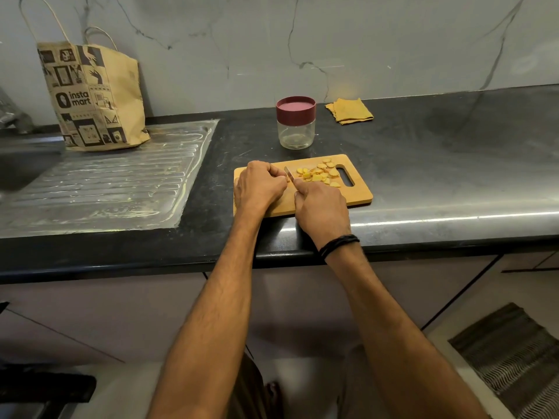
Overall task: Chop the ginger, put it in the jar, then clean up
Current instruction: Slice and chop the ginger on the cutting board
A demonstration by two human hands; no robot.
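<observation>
A wooden cutting board (357, 195) lies on the dark counter near its front edge. Several yellow ginger slices (321, 174) are scattered on its right half, beside the handle slot. My right hand (320, 208) grips a knife (289, 173), whose blade points away from me, just left of the slices. My left hand (259, 186) rests on the board's left part with curled fingertips pinching something small at the blade; what it holds is hidden. Behind the board stands a clear glass jar (295, 131) with a maroon lid (295, 108) on it.
A folded yellow cloth (349, 111) lies behind the jar to the right. A printed paper bag (90, 98) stands on the steel drainboard (106, 182) at left, by the sink. The marble wall backs the dark counter (453, 152).
</observation>
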